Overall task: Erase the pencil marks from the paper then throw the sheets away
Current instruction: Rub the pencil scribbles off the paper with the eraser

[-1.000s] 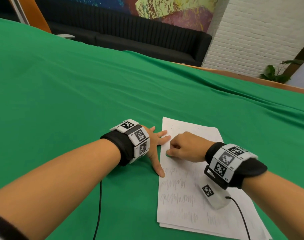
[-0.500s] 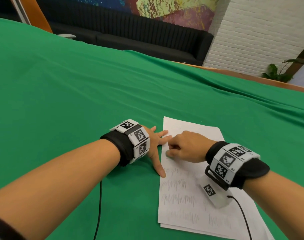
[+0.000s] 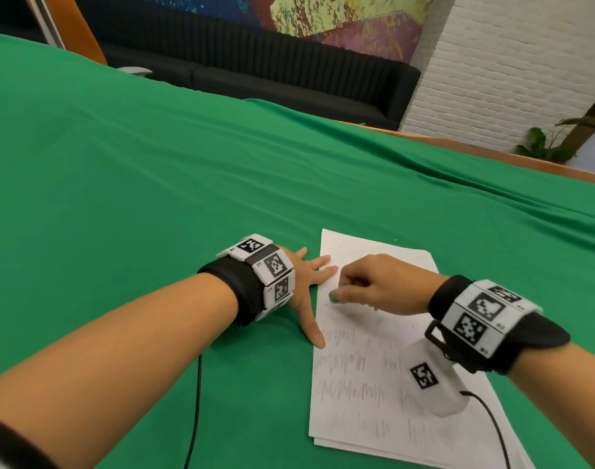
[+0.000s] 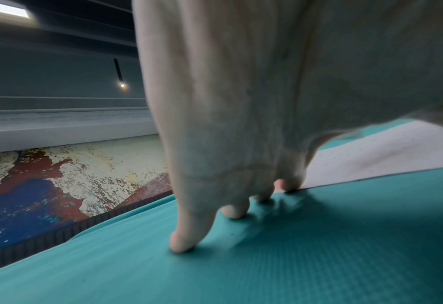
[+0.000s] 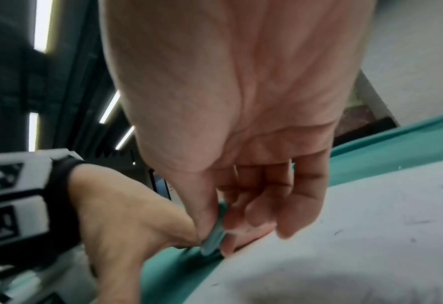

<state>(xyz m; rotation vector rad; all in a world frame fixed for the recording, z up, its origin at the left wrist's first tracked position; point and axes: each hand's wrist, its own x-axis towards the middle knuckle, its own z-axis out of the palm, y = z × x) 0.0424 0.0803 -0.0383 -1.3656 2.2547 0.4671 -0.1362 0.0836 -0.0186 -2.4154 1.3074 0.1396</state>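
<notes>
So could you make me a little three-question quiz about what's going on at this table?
1. True or false: the right hand pinches a green eraser.
2. What does the left hand do? A) lifts the paper B) presses flat at the paper's left edge C) holds a pencil
3. Fill in: the pencil marks that remain lie on the paper's ____ half, nearer the person.

Key: 1 true; 2 B; 3 lower.

Left hand (image 3: 301, 282) flat, palm down, fingers spread and straight, thumb stretched toward the person. Right hand (image 3: 374, 286) curled beside it, thumb and fingertips (image 5: 241, 230) pinched together, knuckles up. Both forearms reach forward, wrists banded.
</notes>
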